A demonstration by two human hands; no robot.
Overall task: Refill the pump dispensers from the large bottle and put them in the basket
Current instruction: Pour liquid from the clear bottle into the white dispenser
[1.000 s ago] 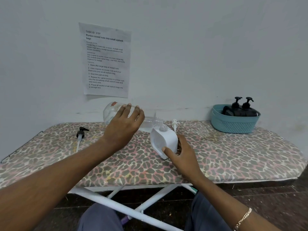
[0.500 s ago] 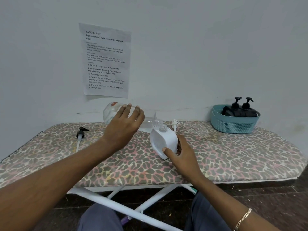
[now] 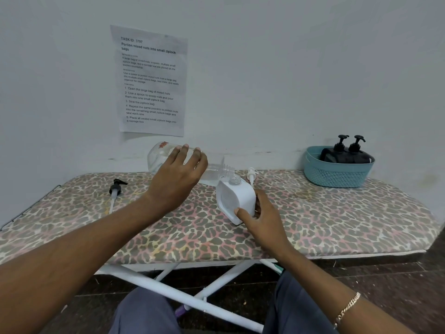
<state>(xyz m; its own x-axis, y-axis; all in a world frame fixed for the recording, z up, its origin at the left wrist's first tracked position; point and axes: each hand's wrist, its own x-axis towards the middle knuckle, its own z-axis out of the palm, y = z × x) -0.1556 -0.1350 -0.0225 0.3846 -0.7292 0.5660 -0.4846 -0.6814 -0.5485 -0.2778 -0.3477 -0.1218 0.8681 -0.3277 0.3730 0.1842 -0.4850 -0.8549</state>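
Grips the large bottle (image 3: 160, 156) in the left hand (image 3: 179, 174), tipped almost flat, clear liquid pooled toward the neck above the open white dispenser (image 3: 234, 201). Clasps that tilted dispenser at centre with the right hand (image 3: 263, 221). At 2 o'clock, two black dispensers (image 3: 346, 154) in the basket (image 3: 337, 177).

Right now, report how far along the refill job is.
Done: two black pump dispensers sit in the teal basket. In hand: left hand tips the large clear bottle at the open neck of the white dispenser; right hand steadies it. Left: refit the white pump, basket it.
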